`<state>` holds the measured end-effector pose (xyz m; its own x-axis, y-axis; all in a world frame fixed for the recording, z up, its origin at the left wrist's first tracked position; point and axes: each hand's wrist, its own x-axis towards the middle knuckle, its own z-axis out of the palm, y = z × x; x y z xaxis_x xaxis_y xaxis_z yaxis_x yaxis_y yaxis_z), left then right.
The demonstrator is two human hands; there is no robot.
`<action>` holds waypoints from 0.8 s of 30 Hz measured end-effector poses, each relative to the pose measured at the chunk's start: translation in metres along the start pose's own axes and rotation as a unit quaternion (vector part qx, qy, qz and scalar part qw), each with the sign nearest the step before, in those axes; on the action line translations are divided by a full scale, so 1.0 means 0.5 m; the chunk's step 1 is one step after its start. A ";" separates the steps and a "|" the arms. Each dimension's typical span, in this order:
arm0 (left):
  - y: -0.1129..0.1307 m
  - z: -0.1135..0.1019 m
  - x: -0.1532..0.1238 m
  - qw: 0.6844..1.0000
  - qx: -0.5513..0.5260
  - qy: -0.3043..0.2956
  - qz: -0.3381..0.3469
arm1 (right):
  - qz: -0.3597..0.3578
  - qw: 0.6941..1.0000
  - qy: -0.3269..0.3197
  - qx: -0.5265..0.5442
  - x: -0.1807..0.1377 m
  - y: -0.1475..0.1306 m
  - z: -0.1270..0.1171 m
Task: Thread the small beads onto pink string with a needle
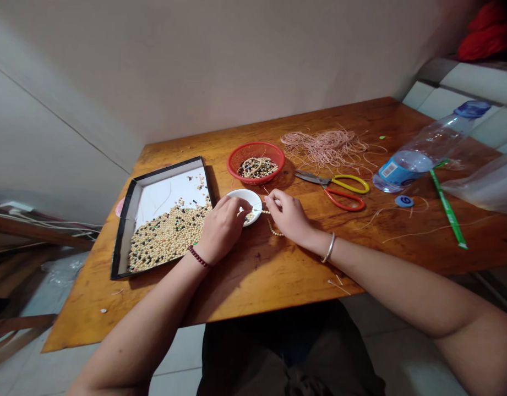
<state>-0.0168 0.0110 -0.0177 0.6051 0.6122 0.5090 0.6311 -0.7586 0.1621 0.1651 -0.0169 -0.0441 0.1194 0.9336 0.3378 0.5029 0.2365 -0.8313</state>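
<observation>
A short string of cream beads (pixel 273 228) hangs from my right hand (pixel 289 217), whose fingers are pinched on its thread. My left hand (pixel 225 226) is closed in a pinch over a small white dish (pixel 243 194) that holds some beads. A bit of thread with beads on it spans the gap between my fingertips; what the left fingers grip is too small to make out. Left of my left hand lies a black-edged tray (pixel 160 192), with many loose cream, black and green beads (pixel 166 239) in it.
Behind the dish stands a red basket (pixel 256 147) of strung beads. To the right lie scissors (pixel 331 184), a tangle of pink cord (pixel 323 148), a blue bottle cap (pixel 404 201) and a green strip (pixel 447 209). A water bottle (pixel 426 146) leans near a plastic bag (pixel 484 184).
</observation>
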 end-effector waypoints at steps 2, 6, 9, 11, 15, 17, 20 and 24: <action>0.000 -0.002 -0.001 0.999 0.018 -0.010 0.031 | 0.001 1.000 -0.002 -0.001 0.000 -0.001 0.000; 0.001 -0.008 -0.001 0.995 0.056 -0.036 0.075 | 0.002 1.000 -0.006 -0.001 -0.001 -0.003 -0.001; 0.000 -0.009 -0.001 0.995 0.050 -0.036 0.074 | 0.001 1.000 -0.008 0.003 -0.002 -0.002 -0.001; -0.001 -0.008 -0.001 0.997 0.034 -0.030 0.067 | 0.001 1.000 -0.010 0.009 -0.002 -0.002 0.000; -0.004 -0.002 -0.001 0.999 -0.026 -0.009 0.020 | 0.011 1.000 -0.012 0.019 0.000 -0.002 0.000; -0.005 0.001 0.000 0.998 -0.065 -0.001 -0.024 | 0.015 0.999 -0.015 0.028 0.001 -0.001 0.000; -0.004 0.003 0.002 0.990 -0.122 -0.001 -0.066 | 0.020 0.999 -0.022 0.039 0.001 0.001 0.003; -0.002 0.001 0.004 0.984 -0.160 -0.014 -0.076 | 0.024 0.998 -0.030 0.047 0.001 0.005 0.007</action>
<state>-0.0159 0.0130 -0.0174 0.5317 0.7263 0.4356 0.5331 -0.6867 0.4942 0.1634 -0.0149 -0.0475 0.0894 0.9581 0.2723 0.4158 0.2125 -0.8843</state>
